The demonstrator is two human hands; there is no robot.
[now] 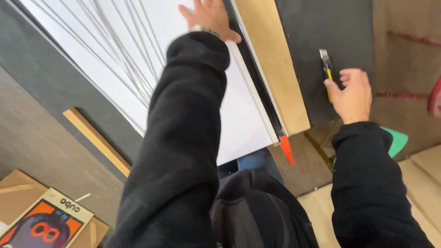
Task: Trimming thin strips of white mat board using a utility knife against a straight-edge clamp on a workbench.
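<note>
Head view: at the far left bottom corner a printed poster point(43, 225) in orange and purple is seen lying on brown cardboard point(16, 195). Just above it a narrow wooden strip point(96, 141) is laid slantwise on the dark grey mat point(50, 82). Further right a large white sheet point(138, 50) is spread over the mat, and thin, pale offcut slivers point(124, 55) are scattered across it. The left hand point(209, 18), at the end of a black sleeve point(183, 138) with a wristwatch point(204, 30) showing, is pressed flat with fingers spread at the sheet's right edge, where a long metal straightedge point(257, 92) with an orange end point(287, 149) is aligned; nothing is grasped by it. Touching the straightedge on its right, a light wooden board point(271, 64) is set parallel to it. Further right, over the dark mat, the right hand point(351, 94) is loosely curled, with a yellow-handled utility knife point(326, 69) lying just beside its thumb and fingertips; whether the knife is actually gripped cannot be told. A green object point(395, 140) is partly hidden behind the right sleeve, and a red shape point(435, 98) is cut by the right edge.
</note>
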